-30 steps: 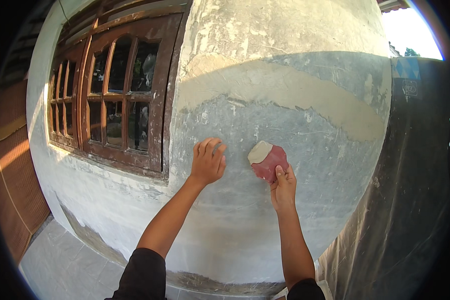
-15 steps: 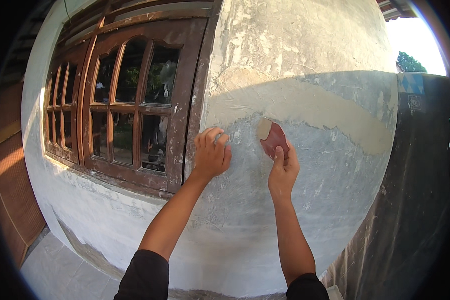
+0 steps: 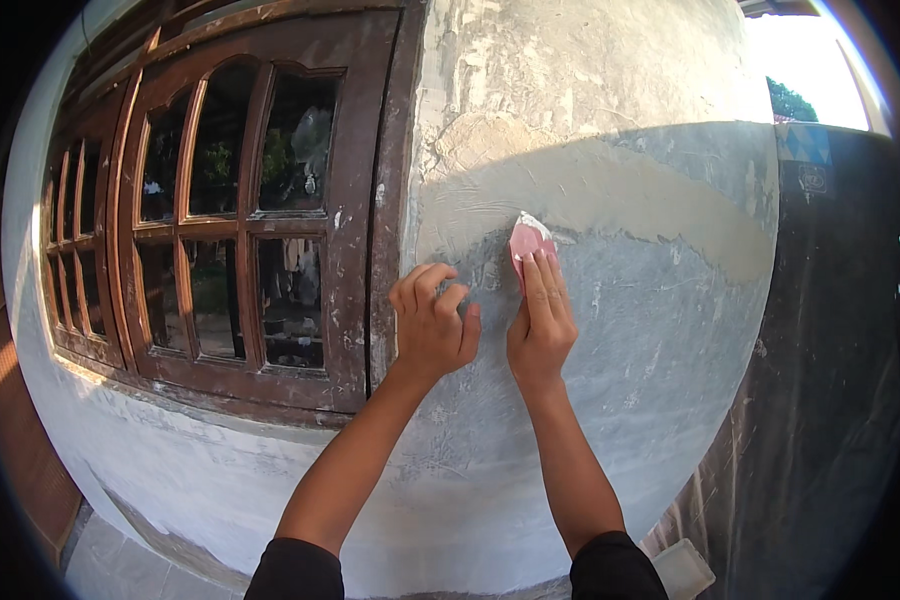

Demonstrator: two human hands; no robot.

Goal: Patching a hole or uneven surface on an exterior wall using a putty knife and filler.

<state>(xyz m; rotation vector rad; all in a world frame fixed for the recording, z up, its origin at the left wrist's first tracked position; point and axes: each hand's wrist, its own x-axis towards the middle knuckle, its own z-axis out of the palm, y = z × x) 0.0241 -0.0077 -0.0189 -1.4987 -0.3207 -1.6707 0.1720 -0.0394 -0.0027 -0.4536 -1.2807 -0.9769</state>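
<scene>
My right hand (image 3: 542, 335) grips a pink plastic putty scraper (image 3: 532, 240), its fingers laid along the blade's face. Whitish putty clings to the blade's upper tip, which is at the lower edge of a smooth beige putty patch (image 3: 610, 185) on the grey wall (image 3: 610, 350). My left hand (image 3: 435, 320) is held up in front of the wall, close to the window frame's right side. Its fingers are loosely bent and apart, with nothing visible in them; whether it touches the wall I cannot tell.
A brown wooden window (image 3: 240, 210) with glass panes and putty-spattered frame takes up the left. Past the wall's right edge stands a dark panel (image 3: 820, 350). A pale container (image 3: 683, 570) is low at the right, beside my sleeve.
The scraper has turned over: its putty-covered face showed before, now its pink face does. My right hand has shifted slightly left, and its fingers now lie flat along the blade.
</scene>
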